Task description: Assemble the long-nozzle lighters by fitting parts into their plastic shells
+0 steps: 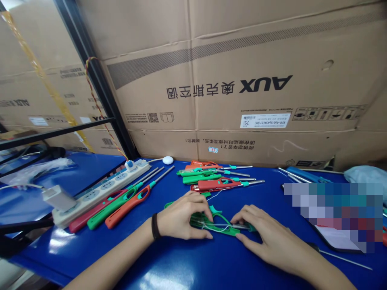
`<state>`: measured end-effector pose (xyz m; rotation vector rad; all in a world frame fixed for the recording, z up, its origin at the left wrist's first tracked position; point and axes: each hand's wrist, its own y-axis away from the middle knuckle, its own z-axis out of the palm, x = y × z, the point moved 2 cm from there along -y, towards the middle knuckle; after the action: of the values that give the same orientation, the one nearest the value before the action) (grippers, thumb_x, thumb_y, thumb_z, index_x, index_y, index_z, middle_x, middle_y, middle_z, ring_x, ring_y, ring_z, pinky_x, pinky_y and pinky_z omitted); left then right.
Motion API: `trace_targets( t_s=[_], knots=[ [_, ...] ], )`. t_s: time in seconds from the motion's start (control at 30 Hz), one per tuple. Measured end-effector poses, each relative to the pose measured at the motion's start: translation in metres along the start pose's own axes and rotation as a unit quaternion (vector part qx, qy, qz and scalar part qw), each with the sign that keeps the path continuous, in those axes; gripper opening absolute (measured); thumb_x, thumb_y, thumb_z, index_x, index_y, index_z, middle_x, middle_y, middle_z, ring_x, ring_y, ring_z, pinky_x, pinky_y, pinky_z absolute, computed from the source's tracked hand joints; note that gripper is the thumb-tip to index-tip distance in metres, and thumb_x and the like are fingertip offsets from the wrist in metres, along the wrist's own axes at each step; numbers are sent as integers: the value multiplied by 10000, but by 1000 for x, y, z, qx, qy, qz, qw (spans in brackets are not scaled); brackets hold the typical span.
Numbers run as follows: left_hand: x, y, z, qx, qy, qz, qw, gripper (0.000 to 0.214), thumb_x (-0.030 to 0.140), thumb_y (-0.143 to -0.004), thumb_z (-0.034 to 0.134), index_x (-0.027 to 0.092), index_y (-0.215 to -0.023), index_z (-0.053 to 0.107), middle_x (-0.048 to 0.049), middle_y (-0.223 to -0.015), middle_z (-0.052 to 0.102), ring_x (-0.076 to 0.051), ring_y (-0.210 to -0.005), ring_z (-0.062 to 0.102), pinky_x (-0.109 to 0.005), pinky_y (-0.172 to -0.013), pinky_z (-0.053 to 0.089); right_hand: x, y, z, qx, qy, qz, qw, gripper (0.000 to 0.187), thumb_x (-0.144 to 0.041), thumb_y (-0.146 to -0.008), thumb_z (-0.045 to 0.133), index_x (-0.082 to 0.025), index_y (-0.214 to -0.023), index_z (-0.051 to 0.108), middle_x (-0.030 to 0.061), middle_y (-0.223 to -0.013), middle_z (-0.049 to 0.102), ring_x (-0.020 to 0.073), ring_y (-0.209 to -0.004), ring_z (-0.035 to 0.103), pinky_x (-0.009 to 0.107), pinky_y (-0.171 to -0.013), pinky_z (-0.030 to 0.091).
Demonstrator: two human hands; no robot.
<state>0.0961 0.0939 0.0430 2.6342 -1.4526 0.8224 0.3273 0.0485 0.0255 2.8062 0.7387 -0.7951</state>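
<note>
Both my hands rest on the blue table (pixel 193 262) over a green lighter handle shell (pixel 217 225) with a metal tube and thin white wires inside. My left hand (pixel 181 217) pinches its left end, fingers curled around it. My right hand (pixel 266 237) presses on the right end, fingertips on the metal tube. A black band sits on my left wrist. Another green shell piece (pixel 215 209) lies just behind.
A pile of red and green long lighters (pixel 217 179) lies behind my hands. Three more lighters (pixel 121 203) lie at left beside a white power strip (pixel 99 191). Large cardboard boxes (pixel 242 80) wall the back. A blurred-out flat object (pixel 335 217) sits at right.
</note>
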Motion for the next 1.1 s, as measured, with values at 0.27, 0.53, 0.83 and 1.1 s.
trace_targets(
  t_s=[0.27, 0.53, 0.83, 1.1],
  knots=[
    [5, 0, 12, -25, -13, 26, 999, 72, 261, -809, 702, 198, -835, 679, -17, -863, 625, -169, -827, 583, -296, -852, 406, 7, 1, 5, 2, -14, 22, 1000, 86, -376, -903, 492, -297, -920, 520, -7, -1004, 568, 251, -1193, 441, 436, -1007, 349],
    [1, 2, 9, -34, 16, -10, 999, 242, 335, -749, 748, 192, -918, 651, -39, -934, 603, -186, -849, 579, -272, -782, 466, 2, -3, 1, 29, -23, -11, 999, 65, -314, -933, 479, -264, -905, 509, -15, -926, 552, 174, -886, 547, 374, -929, 396],
    [-7, 2, -15, 91, 3, -14, 996, 102, 271, -895, 565, 192, -891, 629, -34, -900, 641, -183, -869, 564, -321, -843, 424, 0, -4, 0, 24, -19, -5, 1000, 165, -354, -968, 409, -261, -926, 538, 4, -958, 586, 192, -948, 553, 415, -978, 360],
    [-27, 0, -5, 87, -73, -73, 991, 129, 332, -865, 642, 213, -899, 677, -27, -922, 637, -195, -903, 574, -329, -841, 413, -2, -4, 1, 18, -14, 0, 1000, 191, -332, -978, 364, -269, -953, 543, 15, -979, 601, 210, -1005, 549, 440, -990, 361]
  ],
)
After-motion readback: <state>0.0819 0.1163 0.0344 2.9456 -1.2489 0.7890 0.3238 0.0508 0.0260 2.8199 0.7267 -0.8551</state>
